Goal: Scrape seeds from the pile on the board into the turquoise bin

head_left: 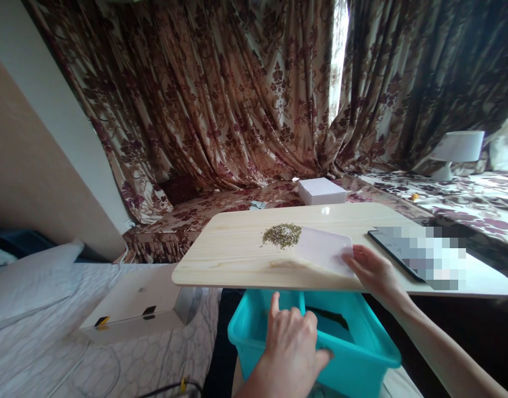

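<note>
A loose heap of small green-brown dried bits (pixel 282 235) lies on a pale wooden tabletop (pixel 220 249). My right hand (pixel 372 271) pinches the right end of a thin whitish flat sheet (pixel 322 249), whose left edge meets the heap. In front of the table's near edge, my left hand (pixel 291 337) is over a turquoise divided bin (pixel 340 359). Its index finger points forward, the thumb sticks out to the side and the other fingers are bent; nothing shows in it. A dark strip (pixel 330 316) is visible inside the bin's right compartment.
Right of the sheet lies a dark-edged flat device (pixel 397 257), partly blurred out. A white box (pixel 322 190) stands behind the table. To the left, a larger white box (pixel 133 298) rests on a quilted bed (pixel 38 348) with cables. A lamp (pixel 456 149) stands far right.
</note>
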Demonstrator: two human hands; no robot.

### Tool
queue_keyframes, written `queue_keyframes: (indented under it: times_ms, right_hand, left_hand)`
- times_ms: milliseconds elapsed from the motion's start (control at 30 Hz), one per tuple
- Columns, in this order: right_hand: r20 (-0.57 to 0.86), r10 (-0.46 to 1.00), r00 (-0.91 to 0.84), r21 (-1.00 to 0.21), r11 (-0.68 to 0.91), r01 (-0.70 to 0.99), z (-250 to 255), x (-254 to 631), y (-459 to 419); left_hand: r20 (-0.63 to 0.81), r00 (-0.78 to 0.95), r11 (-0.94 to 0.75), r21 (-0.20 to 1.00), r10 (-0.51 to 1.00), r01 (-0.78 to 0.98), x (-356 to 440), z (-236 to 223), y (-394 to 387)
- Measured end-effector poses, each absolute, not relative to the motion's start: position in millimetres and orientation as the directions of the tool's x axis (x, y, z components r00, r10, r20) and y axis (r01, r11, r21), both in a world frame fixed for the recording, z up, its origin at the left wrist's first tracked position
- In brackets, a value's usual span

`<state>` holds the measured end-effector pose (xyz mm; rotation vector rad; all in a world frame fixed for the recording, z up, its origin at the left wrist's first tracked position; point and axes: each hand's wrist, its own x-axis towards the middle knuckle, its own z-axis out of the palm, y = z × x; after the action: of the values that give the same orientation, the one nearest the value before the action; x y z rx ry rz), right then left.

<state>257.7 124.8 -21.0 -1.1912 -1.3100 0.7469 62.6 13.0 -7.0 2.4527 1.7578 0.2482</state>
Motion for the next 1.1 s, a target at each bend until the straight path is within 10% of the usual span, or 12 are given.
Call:
queue_keyframes:
  times_ms: [1100]
  right_hand:
    - [0.189, 0.982, -0.013, -0.961, 0.188, 0.204, -16, 235, 107]
  left_hand:
    - [0.051, 0.334, -0.337, 0.171, 0.941, 0.926, 68, -6, 16]
